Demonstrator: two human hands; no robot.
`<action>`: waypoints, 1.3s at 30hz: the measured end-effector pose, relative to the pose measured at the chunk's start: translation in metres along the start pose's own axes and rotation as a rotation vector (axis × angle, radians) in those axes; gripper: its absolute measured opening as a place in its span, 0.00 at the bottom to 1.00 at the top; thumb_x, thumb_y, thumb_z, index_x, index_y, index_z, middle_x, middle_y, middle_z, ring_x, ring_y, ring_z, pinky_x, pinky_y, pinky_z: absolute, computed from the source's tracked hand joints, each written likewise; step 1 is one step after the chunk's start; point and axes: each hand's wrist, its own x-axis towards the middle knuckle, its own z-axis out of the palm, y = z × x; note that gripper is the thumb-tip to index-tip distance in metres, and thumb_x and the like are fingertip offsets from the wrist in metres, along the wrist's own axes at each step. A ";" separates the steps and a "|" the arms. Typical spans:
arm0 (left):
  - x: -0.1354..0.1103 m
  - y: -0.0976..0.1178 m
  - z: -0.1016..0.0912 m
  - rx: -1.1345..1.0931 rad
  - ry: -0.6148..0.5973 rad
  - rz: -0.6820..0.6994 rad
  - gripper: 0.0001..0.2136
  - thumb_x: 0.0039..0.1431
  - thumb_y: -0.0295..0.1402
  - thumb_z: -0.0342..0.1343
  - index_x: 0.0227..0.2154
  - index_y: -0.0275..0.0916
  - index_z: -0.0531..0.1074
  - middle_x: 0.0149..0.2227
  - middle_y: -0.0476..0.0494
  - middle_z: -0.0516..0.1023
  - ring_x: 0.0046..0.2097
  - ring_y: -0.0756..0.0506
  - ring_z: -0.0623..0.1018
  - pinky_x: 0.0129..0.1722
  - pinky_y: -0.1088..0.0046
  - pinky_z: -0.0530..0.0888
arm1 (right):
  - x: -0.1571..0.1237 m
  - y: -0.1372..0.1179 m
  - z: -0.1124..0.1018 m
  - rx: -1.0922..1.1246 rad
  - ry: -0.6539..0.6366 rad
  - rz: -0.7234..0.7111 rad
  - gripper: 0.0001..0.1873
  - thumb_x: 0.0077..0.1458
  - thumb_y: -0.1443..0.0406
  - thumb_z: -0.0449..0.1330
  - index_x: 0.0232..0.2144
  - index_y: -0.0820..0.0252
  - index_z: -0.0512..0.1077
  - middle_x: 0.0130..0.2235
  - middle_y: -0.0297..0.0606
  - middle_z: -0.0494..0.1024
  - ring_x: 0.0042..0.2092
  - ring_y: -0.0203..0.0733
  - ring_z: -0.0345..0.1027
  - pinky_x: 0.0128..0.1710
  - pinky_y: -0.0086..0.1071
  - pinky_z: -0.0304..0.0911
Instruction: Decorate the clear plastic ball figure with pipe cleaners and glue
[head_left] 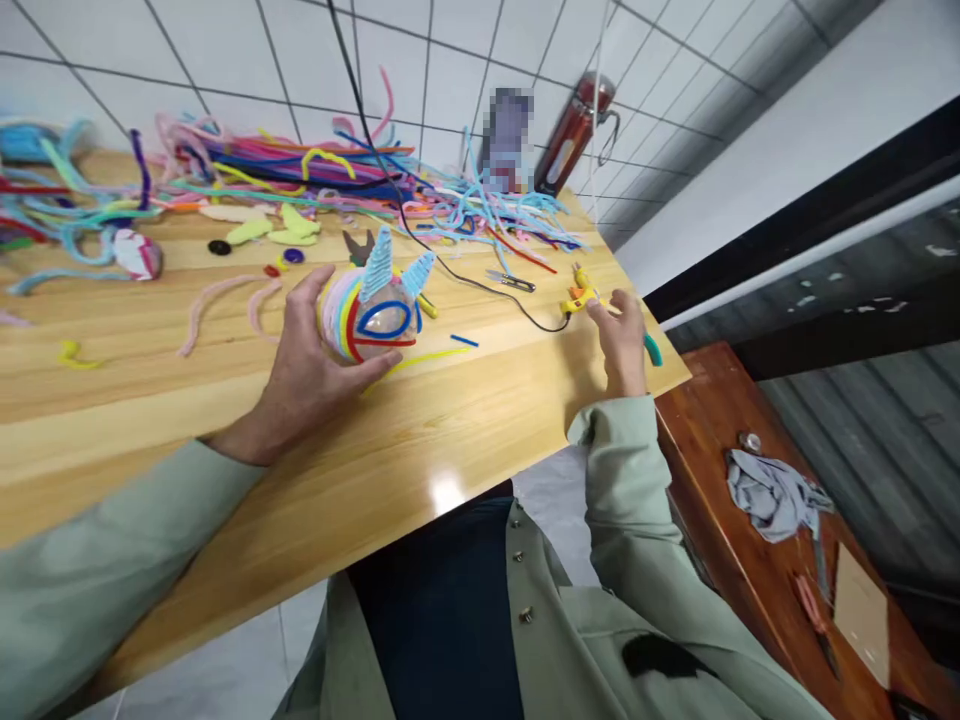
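Observation:
My left hand [311, 350] is wrapped round a pipe-cleaner animal head [382, 315], holding it just over the table. Rainbow bands circle its clear round body, two light-blue ears stand on top, and a blue loop and red strips mark its front. At the right, the fingers of my right hand [621, 335] are closed at a small yellow hot glue gun [579, 292] with a black cord. Part of the glue gun is hidden by my fingers. Between the hands lie a short blue pipe-cleaner piece [464, 341], a yellow strip [431, 357] and thread snips [511, 281].
Many coloured pipe cleaners [300, 170] are heaped along the tiled wall. Pliers [358, 246] lie behind the animal head. A red-brown flask [576, 130] stands at the back corner beside a blurred-out object [507, 140]. A grey cloth [772, 492] rests on the lower wooden surface at right.

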 end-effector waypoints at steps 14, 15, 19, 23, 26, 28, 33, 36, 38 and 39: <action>0.012 -0.012 0.001 -0.078 0.032 -0.041 0.54 0.57 0.69 0.67 0.74 0.43 0.53 0.75 0.33 0.64 0.76 0.29 0.64 0.79 0.37 0.60 | -0.136 -0.054 0.150 -0.485 -0.878 -0.955 0.11 0.75 0.61 0.62 0.51 0.56 0.83 0.47 0.47 0.82 0.51 0.53 0.73 0.53 0.47 0.69; 0.012 -0.014 0.001 -0.078 0.035 -0.029 0.53 0.57 0.68 0.68 0.75 0.43 0.53 0.75 0.32 0.64 0.77 0.28 0.64 0.79 0.38 0.60 | -0.136 -0.051 0.152 -0.477 -0.861 -0.957 0.10 0.75 0.61 0.62 0.50 0.56 0.83 0.47 0.46 0.81 0.51 0.53 0.73 0.53 0.46 0.68; 0.011 -0.018 0.005 -0.096 0.038 -0.003 0.48 0.60 0.60 0.71 0.75 0.48 0.55 0.75 0.31 0.63 0.77 0.27 0.64 0.79 0.40 0.61 | -0.139 -0.049 0.150 -0.376 -0.848 -0.981 0.11 0.77 0.64 0.57 0.41 0.55 0.79 0.45 0.45 0.81 0.49 0.50 0.73 0.53 0.45 0.69; 0.010 -0.016 0.011 -0.118 0.030 0.031 0.49 0.57 0.53 0.75 0.74 0.44 0.57 0.72 0.29 0.67 0.75 0.25 0.66 0.77 0.40 0.64 | -0.138 -0.071 0.121 -0.126 -0.896 -0.816 0.12 0.79 0.60 0.55 0.44 0.54 0.76 0.43 0.39 0.82 0.45 0.43 0.77 0.48 0.39 0.72; 0.009 -0.011 0.013 -0.110 -0.001 0.059 0.48 0.57 0.48 0.75 0.74 0.42 0.58 0.72 0.29 0.67 0.75 0.26 0.67 0.76 0.42 0.65 | -0.131 -0.094 0.094 -0.049 -0.832 -0.664 0.11 0.78 0.56 0.59 0.48 0.52 0.79 0.39 0.34 0.81 0.38 0.39 0.75 0.41 0.36 0.70; 0.009 -0.009 0.013 -0.096 -0.025 0.072 0.47 0.57 0.46 0.75 0.75 0.41 0.58 0.73 0.29 0.67 0.75 0.27 0.67 0.76 0.42 0.65 | -0.123 -0.109 0.084 -0.031 -0.770 -0.656 0.12 0.77 0.54 0.61 0.46 0.52 0.81 0.39 0.34 0.81 0.40 0.40 0.75 0.42 0.36 0.69; 0.008 -0.006 0.013 -0.067 -0.081 0.128 0.43 0.58 0.42 0.73 0.73 0.42 0.60 0.71 0.29 0.68 0.73 0.27 0.68 0.75 0.41 0.66 | -0.105 -0.135 0.090 -0.053 -0.683 -0.745 0.14 0.73 0.50 0.65 0.42 0.52 0.83 0.41 0.35 0.81 0.43 0.42 0.75 0.43 0.38 0.69; 0.007 -0.006 0.014 -0.051 -0.092 0.139 0.41 0.58 0.40 0.73 0.71 0.42 0.61 0.70 0.30 0.70 0.71 0.29 0.69 0.73 0.42 0.68 | -0.099 -0.140 0.104 -0.103 -0.688 -0.842 0.15 0.72 0.50 0.66 0.40 0.52 0.82 0.40 0.36 0.81 0.43 0.44 0.74 0.44 0.39 0.69; 0.007 -0.006 0.014 -0.046 -0.090 0.141 0.42 0.57 0.40 0.73 0.71 0.42 0.60 0.69 0.30 0.69 0.71 0.29 0.69 0.72 0.43 0.69 | -0.097 -0.140 0.112 -0.143 -0.703 -0.882 0.16 0.73 0.49 0.65 0.39 0.52 0.81 0.39 0.36 0.81 0.43 0.44 0.74 0.45 0.40 0.69; 0.007 -0.006 0.014 -0.049 -0.090 0.142 0.42 0.57 0.40 0.74 0.71 0.42 0.60 0.69 0.30 0.69 0.72 0.29 0.69 0.72 0.43 0.69 | -0.096 -0.139 0.116 -0.159 -0.708 -0.896 0.16 0.74 0.49 0.64 0.39 0.52 0.81 0.40 0.36 0.80 0.44 0.44 0.73 0.46 0.40 0.70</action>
